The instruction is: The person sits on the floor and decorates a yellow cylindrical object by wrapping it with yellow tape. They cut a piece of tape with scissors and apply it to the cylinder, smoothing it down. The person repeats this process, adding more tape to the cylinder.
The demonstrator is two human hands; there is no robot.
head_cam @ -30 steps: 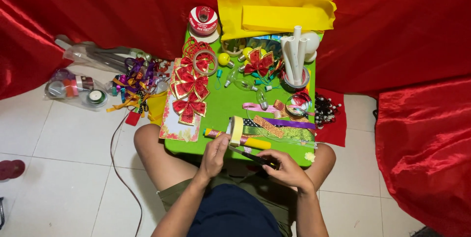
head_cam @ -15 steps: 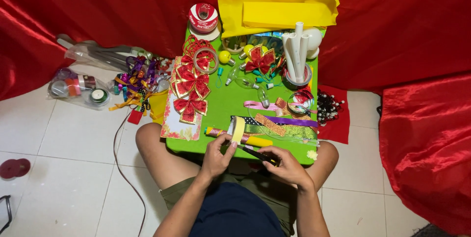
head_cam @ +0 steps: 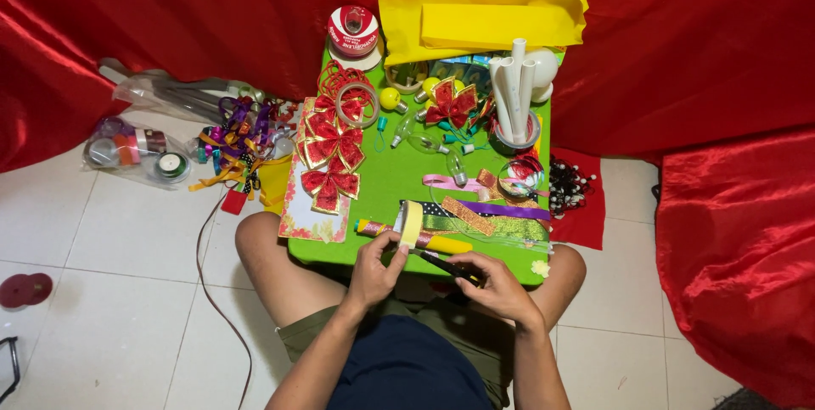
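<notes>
At the near edge of the green table [head_cam: 390, 181] my left hand [head_cam: 373, 270] pinches the yellow tape roll [head_cam: 411, 223] standing on edge; just right of it my right hand [head_cam: 497, 287] grips a dark, yellow-tipped tool [head_cam: 446, 266], its blade too small to identify; the table hides my knees.

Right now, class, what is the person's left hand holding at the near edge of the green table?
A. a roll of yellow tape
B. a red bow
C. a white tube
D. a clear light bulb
A: the left hand pinches the upright roll of yellow tape at the near edge of the green table, while the right hand grips a dark, yellow-marked tool.
</notes>
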